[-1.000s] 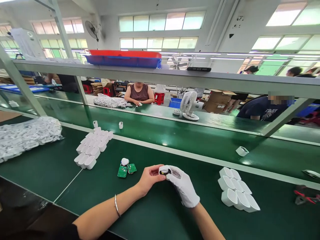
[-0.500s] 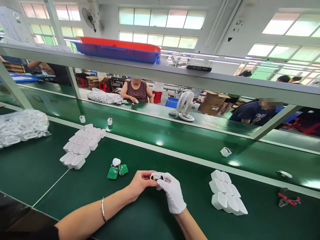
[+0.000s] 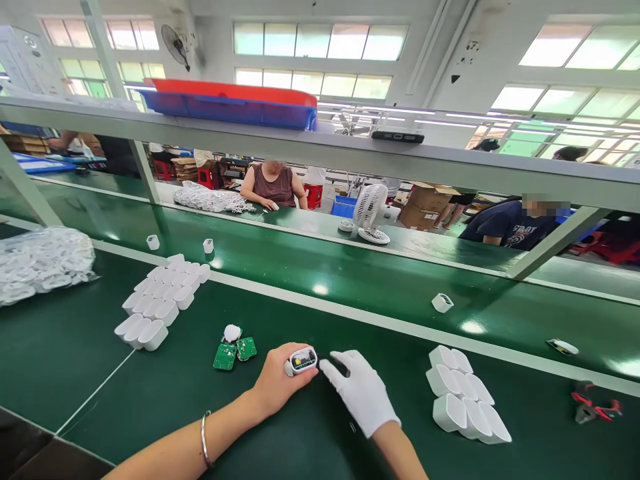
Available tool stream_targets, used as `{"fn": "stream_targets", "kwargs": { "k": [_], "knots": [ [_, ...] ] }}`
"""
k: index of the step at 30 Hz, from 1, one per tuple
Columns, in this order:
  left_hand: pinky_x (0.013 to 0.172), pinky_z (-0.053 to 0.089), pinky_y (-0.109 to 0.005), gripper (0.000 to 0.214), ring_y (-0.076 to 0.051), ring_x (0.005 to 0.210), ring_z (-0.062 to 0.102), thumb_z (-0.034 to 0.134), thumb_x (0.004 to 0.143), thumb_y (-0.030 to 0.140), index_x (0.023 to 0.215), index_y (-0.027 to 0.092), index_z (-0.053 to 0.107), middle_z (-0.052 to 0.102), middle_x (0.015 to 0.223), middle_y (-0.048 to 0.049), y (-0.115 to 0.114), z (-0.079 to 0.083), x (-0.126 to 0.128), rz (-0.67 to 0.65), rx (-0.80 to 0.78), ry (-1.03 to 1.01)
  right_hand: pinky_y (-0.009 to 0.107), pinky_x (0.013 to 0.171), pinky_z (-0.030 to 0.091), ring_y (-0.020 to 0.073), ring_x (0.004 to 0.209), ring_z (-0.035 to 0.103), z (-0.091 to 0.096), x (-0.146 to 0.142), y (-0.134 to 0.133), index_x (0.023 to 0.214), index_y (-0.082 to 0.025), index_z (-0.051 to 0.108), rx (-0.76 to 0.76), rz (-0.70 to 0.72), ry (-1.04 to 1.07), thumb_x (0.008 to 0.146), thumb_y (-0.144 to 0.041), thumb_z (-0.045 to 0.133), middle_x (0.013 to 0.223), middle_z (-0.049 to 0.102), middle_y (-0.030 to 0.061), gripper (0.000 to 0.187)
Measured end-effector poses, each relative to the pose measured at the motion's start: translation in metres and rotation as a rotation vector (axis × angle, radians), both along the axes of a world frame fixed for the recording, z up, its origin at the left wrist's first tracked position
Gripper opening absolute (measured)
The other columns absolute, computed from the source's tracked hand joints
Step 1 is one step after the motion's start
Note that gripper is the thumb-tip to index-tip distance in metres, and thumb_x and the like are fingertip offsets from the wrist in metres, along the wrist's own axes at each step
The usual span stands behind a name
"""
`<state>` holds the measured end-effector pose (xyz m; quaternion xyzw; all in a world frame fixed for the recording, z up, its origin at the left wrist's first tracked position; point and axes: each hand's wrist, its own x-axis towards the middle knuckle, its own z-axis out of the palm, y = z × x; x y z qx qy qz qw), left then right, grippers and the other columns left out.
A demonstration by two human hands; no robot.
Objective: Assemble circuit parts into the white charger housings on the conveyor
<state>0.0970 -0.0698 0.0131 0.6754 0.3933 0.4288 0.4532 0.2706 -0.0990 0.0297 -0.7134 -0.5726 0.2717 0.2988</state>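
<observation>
My bare left hand (image 3: 275,385) is closed around a small white plastic housing (image 3: 302,361) whose open end shows a circuit board inside. It rests just above the green table (image 3: 280,440). My right hand (image 3: 361,390) wears a white glove and lies just right of the housing, fingers stretched toward it, holding nothing. Two green circuit boards (image 3: 234,352) and a white cap (image 3: 231,332) lie on the mat left of my left hand.
White housings stand in a cluster (image 3: 159,299) at left and another cluster (image 3: 465,395) at right. A bag of white parts (image 3: 43,261) is far left. Loose housings (image 3: 442,303) sit on the conveyor belt. Red-handled pliers (image 3: 594,408) lie far right. People work across the line by a fan (image 3: 371,212).
My right hand has let go of the housing and drawn slightly right with fingers stretched. My left hand keeps the housing, now turned so its open end shows the board.
</observation>
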Motion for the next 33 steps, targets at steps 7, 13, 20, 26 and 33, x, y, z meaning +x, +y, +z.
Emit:
{"fn": "stream_targets", "kwargs": {
  "k": [7, 13, 20, 26, 33],
  "knots": [
    [0.066, 0.046, -0.026, 0.024, -0.018, 0.074, 0.058, 0.070, 0.068, 0.033, 0.086, 0.017, 0.069, 0.067, 0.079, -0.0033, 0.005, -0.005, 0.001, 0.039, 0.010, -0.032, 0.031, 0.059, 0.042, 0.0200, 0.066, 0.062, -0.022, 0.004, 0.000, 0.068, -0.028, 0.066, 0.069, -0.044, -0.205, 0.070, -0.024, 0.058, 0.072, 0.068, 0.0029, 0.010],
    [0.064, 0.045, -0.025, 0.023, -0.017, 0.071, 0.057, 0.069, 0.069, 0.034, 0.084, 0.016, 0.069, 0.065, 0.076, -0.0030, 0.008, -0.006, 0.000, 0.026, 0.006, -0.029, 0.032, 0.065, 0.053, 0.0214, 0.075, 0.064, -0.003, 0.001, 0.004, 0.080, -0.023, 0.067, 0.245, -0.251, 0.628, 0.060, -0.039, 0.073, 0.079, 0.069, 0.0028, 0.026],
    [0.068, 0.048, -0.029, 0.026, -0.021, 0.076, 0.061, 0.072, 0.066, 0.035, 0.086, 0.018, 0.072, 0.071, 0.083, -0.0060, 0.000, -0.008, 0.003, 0.046, -0.002, 0.009, 0.032, 0.077, 0.058, 0.0198, 0.083, 0.065, 0.004, 0.000, 0.000, 0.081, -0.021, 0.069, 0.303, -0.324, 1.089, 0.060, -0.042, 0.077, 0.085, 0.067, 0.0022, 0.031],
    [0.062, 0.046, -0.027, 0.027, -0.019, 0.067, 0.060, 0.073, 0.065, 0.037, 0.087, 0.020, 0.073, 0.069, 0.075, -0.0046, 0.001, -0.011, 0.001, 0.065, 0.066, 0.104, 0.035, 0.080, 0.057, 0.0207, 0.086, 0.066, 0.004, -0.015, -0.006, 0.081, -0.020, 0.067, 0.365, -0.400, 1.083, 0.060, -0.041, 0.078, 0.085, 0.070, 0.0026, 0.032],
    [0.059, 0.043, -0.025, 0.035, -0.017, 0.065, 0.057, 0.074, 0.065, 0.046, 0.089, 0.020, 0.073, 0.066, 0.071, -0.0042, 0.001, -0.014, 0.000, 0.058, 0.097, 0.093, 0.032, 0.077, 0.058, 0.0198, 0.078, 0.067, 0.005, -0.022, -0.002, 0.074, -0.017, 0.065, 0.236, -0.450, 1.209, 0.049, -0.040, 0.084, 0.078, 0.069, 0.0024, 0.039]
  ]
}}
